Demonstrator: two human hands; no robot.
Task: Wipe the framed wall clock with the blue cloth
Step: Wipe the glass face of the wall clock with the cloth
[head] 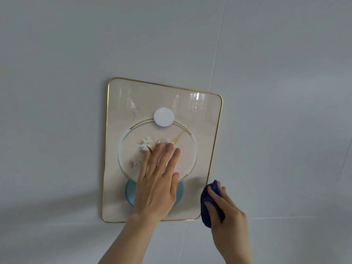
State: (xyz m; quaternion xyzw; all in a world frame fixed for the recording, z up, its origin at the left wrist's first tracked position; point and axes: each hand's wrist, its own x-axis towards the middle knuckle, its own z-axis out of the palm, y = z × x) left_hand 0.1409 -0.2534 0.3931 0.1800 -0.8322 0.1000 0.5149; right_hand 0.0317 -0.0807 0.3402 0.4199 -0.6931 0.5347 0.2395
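Note:
The framed wall clock (131, 103) hangs tilted on the wall, a beige rounded rectangle with a thin gold rim, gold hands and a white flower print. My left hand (159, 184) lies flat on its glass over the lower middle, fingers spread, covering part of the dial and a blue disc. My right hand (226, 210) grips the bunched blue cloth (206, 208) and presses it against the clock's lower right corner and edge.
The pale grey wall (276, 92) is panelled, with a seam running down to the right of the clock and a horizontal seam below it. A white round disc (163, 117) sits at the top of the dial.

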